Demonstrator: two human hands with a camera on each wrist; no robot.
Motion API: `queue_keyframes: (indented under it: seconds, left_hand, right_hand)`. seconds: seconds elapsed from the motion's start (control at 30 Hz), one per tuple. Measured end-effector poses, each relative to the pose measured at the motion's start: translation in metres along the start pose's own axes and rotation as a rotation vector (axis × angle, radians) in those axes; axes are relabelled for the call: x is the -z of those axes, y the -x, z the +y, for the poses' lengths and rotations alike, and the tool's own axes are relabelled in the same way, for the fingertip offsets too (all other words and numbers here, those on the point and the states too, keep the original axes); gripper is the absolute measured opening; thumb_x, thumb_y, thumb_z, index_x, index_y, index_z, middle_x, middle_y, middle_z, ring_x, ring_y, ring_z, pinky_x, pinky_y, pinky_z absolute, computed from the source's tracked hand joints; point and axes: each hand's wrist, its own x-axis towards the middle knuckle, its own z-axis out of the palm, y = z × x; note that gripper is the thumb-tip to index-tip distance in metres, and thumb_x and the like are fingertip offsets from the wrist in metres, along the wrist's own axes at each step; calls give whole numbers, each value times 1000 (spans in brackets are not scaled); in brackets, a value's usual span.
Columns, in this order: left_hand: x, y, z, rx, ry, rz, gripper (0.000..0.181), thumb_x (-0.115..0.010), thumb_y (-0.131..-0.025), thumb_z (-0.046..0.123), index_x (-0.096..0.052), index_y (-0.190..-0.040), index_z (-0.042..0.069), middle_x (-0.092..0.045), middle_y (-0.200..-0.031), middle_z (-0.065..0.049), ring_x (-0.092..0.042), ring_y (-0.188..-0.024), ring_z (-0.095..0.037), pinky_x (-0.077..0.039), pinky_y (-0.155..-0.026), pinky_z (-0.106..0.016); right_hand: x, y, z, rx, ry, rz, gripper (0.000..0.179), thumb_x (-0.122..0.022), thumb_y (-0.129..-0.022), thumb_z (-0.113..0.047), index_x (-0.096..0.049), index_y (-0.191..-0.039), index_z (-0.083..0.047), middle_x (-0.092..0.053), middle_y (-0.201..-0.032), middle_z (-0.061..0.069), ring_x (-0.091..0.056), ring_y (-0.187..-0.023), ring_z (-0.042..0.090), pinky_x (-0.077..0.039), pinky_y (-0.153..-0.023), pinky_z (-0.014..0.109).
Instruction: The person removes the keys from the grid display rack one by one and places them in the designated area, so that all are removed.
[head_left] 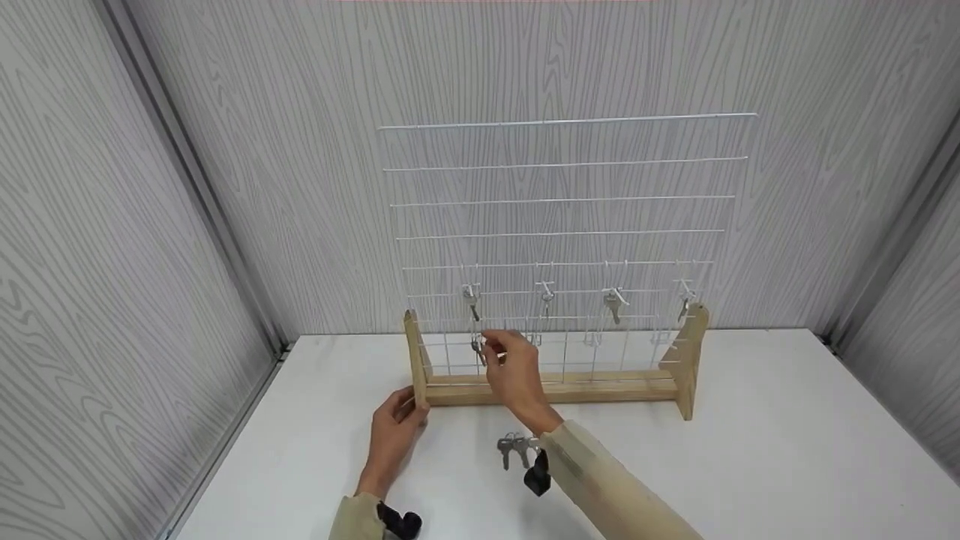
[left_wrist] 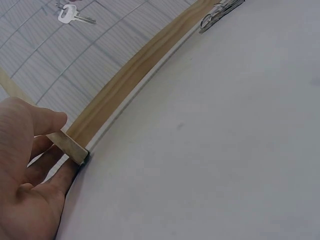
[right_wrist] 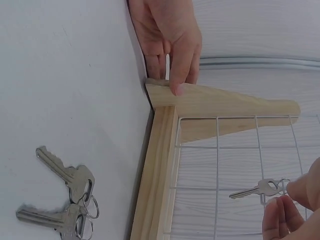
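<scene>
My left hand (head_left: 394,439) grips the front foot of the rack's left wooden side piece (left_wrist: 70,146), thumb on one face and fingers behind it. At the wire grid, my right hand (head_left: 517,371) pinches the small ring of a silver key (right_wrist: 260,189) between thumb and fingertips. This key lies against the lower-left hook, whose tip is partly hidden by the fingers. Above it in the head view, a row of hooks carries keys, among them a left key (head_left: 471,296) and a key (head_left: 613,306) further right.
White wire grid (head_left: 559,199) stands upright in a wooden base (head_left: 615,391) on the white table (head_left: 300,450). Several loose keys (head_left: 514,446) with rings lie before the base, partly behind the right sleeve. More lower hooks (head_left: 592,339) show to the right. Grey wood-grain panels surround the table.
</scene>
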Motion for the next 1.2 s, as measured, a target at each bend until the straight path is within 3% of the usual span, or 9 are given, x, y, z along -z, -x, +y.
queue_keyframes:
  seconds: [0.5, 1.0, 1.2]
  left_hand:
    - [8, 6, -3, 10, -23, -2, 49, -66, -105, 11, -55, -152, 2, -53, -158, -23, -54, -146, -42, -56, -112, -45]
    - [1, 2, 2, -14, 13, -32, 50, -66, -104, 11, -54, -152, 1, -54, -156, -25, -55, -145, -42, -58, -108, -40]
    - [1, 2, 2, -18, 6, -33, 49, -65, -104, 10, -54, -152, 1, -54, -157, -24, -55, -145, -42, -58, -109, -42]
  right_hand:
    - [-15, 2, 1, -30, -1, 15, 23, -66, -102, 4, -77, -121, 1, -73, -101, 13, -74, -90, 24, -64, -73, 30]
    - [-10, 0, 6, 1, -17, 69, 12, -69, -102, 0, -77, -109, 1, -75, -99, 11, -74, -87, 23, -63, -72, 30]
    - [-8, -2, 4, -47, -29, 56, 11, -67, -103, -2, -76, -107, 2, -75, -99, 11, -74, -89, 24, -63, -74, 32]
